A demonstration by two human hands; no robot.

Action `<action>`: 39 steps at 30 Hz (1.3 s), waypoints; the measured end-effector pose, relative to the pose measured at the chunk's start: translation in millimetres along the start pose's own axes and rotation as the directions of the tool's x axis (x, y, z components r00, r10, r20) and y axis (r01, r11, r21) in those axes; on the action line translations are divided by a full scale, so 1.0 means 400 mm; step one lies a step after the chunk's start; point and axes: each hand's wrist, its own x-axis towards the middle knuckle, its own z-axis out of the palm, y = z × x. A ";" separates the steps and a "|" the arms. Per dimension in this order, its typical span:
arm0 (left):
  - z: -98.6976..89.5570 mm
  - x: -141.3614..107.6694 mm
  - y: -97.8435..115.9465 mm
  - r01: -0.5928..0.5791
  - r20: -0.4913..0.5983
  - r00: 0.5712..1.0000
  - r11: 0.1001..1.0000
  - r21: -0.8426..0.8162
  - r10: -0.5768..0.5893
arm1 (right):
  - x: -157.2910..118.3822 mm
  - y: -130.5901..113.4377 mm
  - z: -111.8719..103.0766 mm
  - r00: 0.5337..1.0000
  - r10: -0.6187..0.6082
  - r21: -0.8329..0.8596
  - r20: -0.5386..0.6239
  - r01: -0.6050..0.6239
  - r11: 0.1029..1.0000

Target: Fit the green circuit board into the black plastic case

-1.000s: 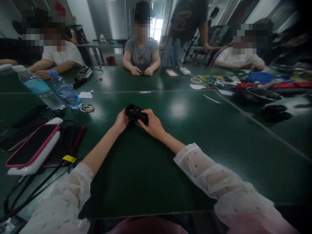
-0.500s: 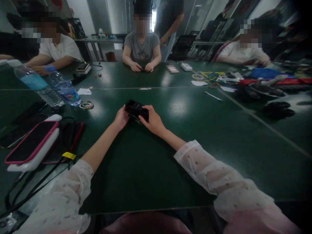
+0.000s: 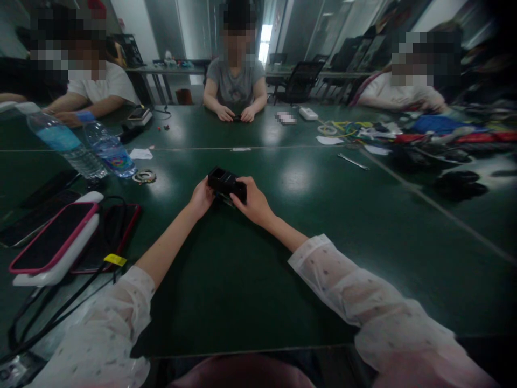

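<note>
A small black box-shaped device (image 3: 224, 182) with a dark window on its top left lies between my two hands, over the green table (image 3: 242, 280). My left hand (image 3: 202, 197) grips its left end; most of those fingers are hidden behind it. On the right end, my right hand (image 3: 253, 199) holds it with the thumb along the near side and the fingers over the top. Something thin and greenish shows along the device's lower edge, too small to name. Whether the device touches the table I cannot tell.
To the left are two water bottles (image 3: 107, 145), a pink-edged phone (image 3: 54, 237) on a white block, and black cables. A wrench (image 3: 353, 161) lies right of centre. Tangled cables (image 3: 343, 128) and cloths fill the far right. Three people sit around the table.
The standing person behind the seated one across the table has gone from view. The camera view has tilted up slightly. My hands keep the same hold on the black device.
</note>
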 end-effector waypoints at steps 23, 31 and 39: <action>-0.012 0.010 -0.007 0.003 0.026 1.000 1.000 -0.025 -0.002 | -0.003 0.002 -0.001 1.000 0.001 -0.018 0.016 -0.001 1.000; -0.001 0.003 -0.001 0.014 0.005 1.000 0.999 -0.032 -0.013 | 0.001 0.000 -0.002 1.000 -0.023 -0.010 0.014 0.023 1.000; -0.008 0.004 -0.003 -0.007 0.020 1.000 1.000 -0.012 0.007 | -0.001 -0.005 -0.007 0.999 -0.006 0.005 0.036 0.006 1.000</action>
